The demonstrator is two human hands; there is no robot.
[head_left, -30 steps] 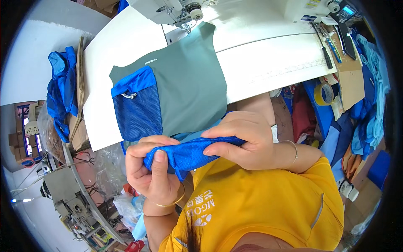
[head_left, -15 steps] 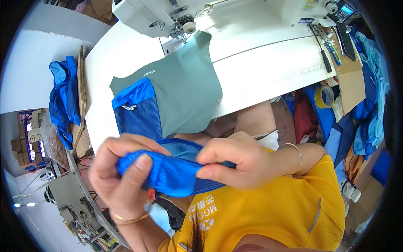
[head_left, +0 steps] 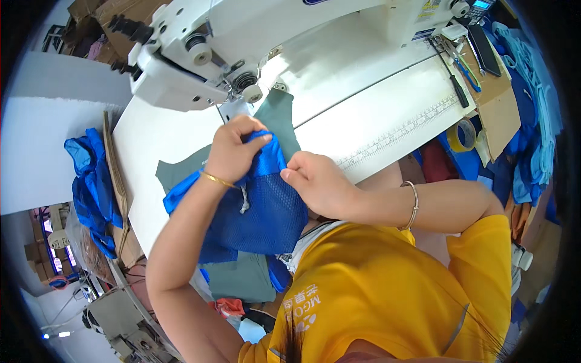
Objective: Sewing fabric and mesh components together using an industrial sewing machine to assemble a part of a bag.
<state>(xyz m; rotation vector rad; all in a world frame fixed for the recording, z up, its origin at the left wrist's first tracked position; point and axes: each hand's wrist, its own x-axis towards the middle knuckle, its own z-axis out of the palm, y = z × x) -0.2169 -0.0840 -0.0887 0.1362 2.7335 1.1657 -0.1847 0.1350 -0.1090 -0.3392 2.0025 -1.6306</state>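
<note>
Nearest, yellow shirt (head_left: 393, 290): fills the lower right, both forearms reaching up and away from it.
Right hand (head_left: 315, 178): closed, fingertips pinching the upper right edge of the blue mesh piece (head_left: 260, 212); thin bracelet (head_left: 413, 202) on the wrist.
Left hand (head_left: 233, 151): curled shut over the bunched top of the same blue fabric, gold bangle (head_left: 216, 179) at the wrist.
Blue mesh piece: held between both hands, hanging over the near edge of the bench (head_left: 387, 115), a white drawcord (head_left: 244, 199) dangling from it.
Grey-green fabric panel (head_left: 275, 115): flat on the bench beneath the mesh, its far end lying under the machine head.
Step in hand: most likely lining up the top edge of the mesh on the grey-green panel ahead of stitching.
Next move calls for: probably flattening the gathered edge and keeping both layers matched while feeding toward the needle.
Farther off, white sewing machine (head_left: 242, 36): across the back of the bench.
Far right: scissors (head_left: 463, 60), roll of tape (head_left: 465, 134).
Far left: heap of blue fabric (head_left: 91, 181) beside the bench.
</note>
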